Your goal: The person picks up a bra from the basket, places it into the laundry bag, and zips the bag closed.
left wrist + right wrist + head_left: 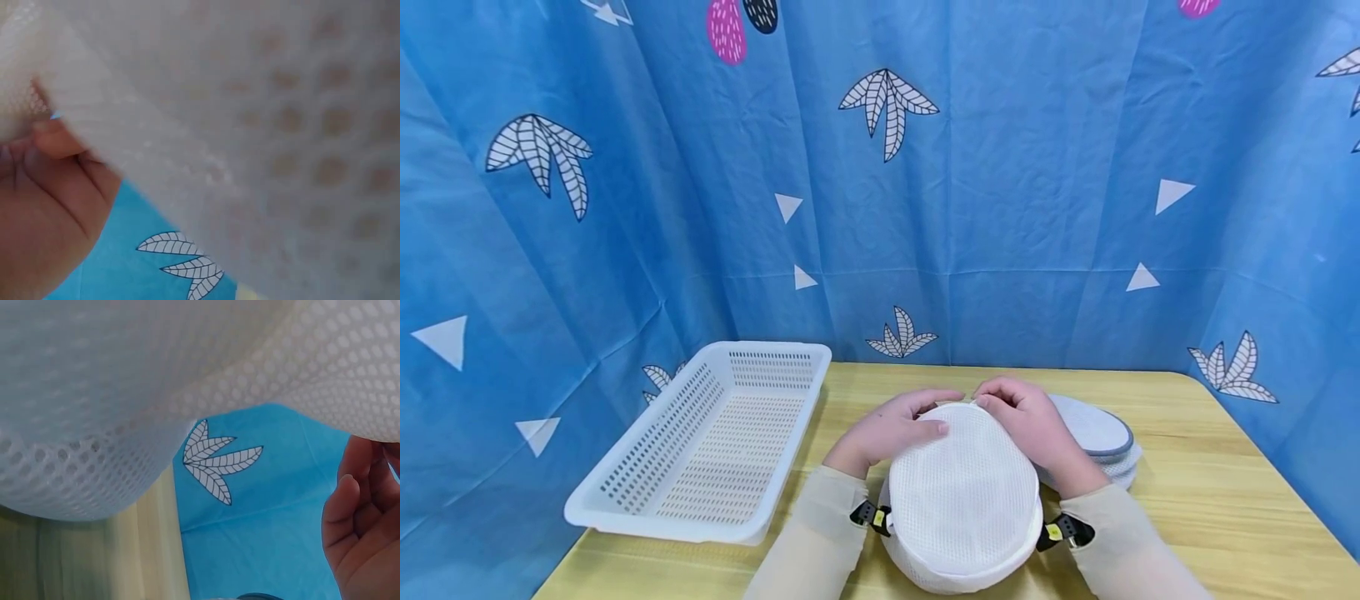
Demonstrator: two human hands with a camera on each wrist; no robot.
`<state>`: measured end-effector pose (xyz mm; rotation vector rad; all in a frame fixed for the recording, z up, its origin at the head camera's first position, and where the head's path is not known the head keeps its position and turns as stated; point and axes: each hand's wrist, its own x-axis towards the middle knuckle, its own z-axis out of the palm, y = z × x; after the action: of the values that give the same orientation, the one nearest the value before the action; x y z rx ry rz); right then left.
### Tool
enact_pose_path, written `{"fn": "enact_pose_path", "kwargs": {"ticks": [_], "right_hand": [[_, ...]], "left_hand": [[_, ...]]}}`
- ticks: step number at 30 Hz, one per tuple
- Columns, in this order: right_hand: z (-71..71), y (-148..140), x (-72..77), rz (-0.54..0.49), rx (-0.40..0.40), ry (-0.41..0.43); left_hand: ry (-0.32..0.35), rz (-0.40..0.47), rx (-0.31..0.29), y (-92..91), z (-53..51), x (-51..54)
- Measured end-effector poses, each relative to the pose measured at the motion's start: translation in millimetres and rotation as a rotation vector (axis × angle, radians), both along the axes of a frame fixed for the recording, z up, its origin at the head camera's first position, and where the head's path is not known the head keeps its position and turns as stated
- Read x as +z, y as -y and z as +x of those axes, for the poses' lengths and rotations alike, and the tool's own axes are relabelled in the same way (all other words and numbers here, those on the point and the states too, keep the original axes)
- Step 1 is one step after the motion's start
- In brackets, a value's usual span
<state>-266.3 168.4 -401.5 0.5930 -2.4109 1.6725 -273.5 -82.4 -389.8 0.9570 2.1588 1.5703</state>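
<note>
A round white mesh laundry bag (966, 496) sits at the table's near side, its flat top tilted toward me. My left hand (895, 429) grips its far left edge, thumb on the top and fingers behind the rim. At the far rim, my right hand (1026, 421) pinches the edge close to the left fingertips; whether a zipper pull is between the fingers cannot be told. Blurred white mesh (187, 125) covers much of the left wrist view. In the right wrist view, the curled right fingers (344, 506) meet the lower edge of the mesh.
A second mesh bag (1093, 429) with grey trim lies behind my right forearm. To the left stands a white perforated plastic basket (730, 450). The wooden table (1210, 467) ends at a blue patterned curtain (1022, 208) behind and at both sides.
</note>
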Motion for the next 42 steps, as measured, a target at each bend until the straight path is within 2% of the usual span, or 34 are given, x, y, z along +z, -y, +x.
{"fn": "enact_pose_path", "kwargs": {"ticks": [5,9,12,18,21,23,26,30,33,42], "right_hand": [[2.1,0.3,-0.3,0.015,0.027,0.005],[2.6,-2.0,1.7,0.067,0.033,-0.031],[2.9,-4.9,4.7,0.103,0.015,-0.051],[2.0,-10.7,8.1,0.09,-0.079,-0.026],[0.8,-10.6,7.8,0.081,-0.116,-0.007],[0.5,-9.7,7.8,0.073,-0.138,0.002],[0.2,-8.5,7.3,0.049,-0.155,0.022],[-0.2,-7.5,5.7,0.006,-0.126,0.057],[0.1,-6.5,4.7,-0.015,-0.106,0.067],[4.2,0.6,2.5,-0.006,-0.035,0.035]], "left_hand": [[-0.074,-0.038,0.043,-2.0,1.3,-1.1],[-0.094,-0.05,0.089,-1.0,1.9,0.1],[-0.055,-0.029,0.146,2.5,0.9,0.9],[0.037,0.066,0.349,10.0,-2.4,2.5],[0.047,0.096,0.392,8.7,-2.5,3.4],[0.043,0.098,0.38,7.4,-1.4,4.0],[0.016,0.076,0.331,7.5,-1.0,3.5],[-0.037,0.017,0.254,7.4,0.7,4.0],[-0.069,-0.011,0.22,4.2,3.1,5.0],[-0.098,-0.051,0.1,-4.1,5.2,1.2]]}}
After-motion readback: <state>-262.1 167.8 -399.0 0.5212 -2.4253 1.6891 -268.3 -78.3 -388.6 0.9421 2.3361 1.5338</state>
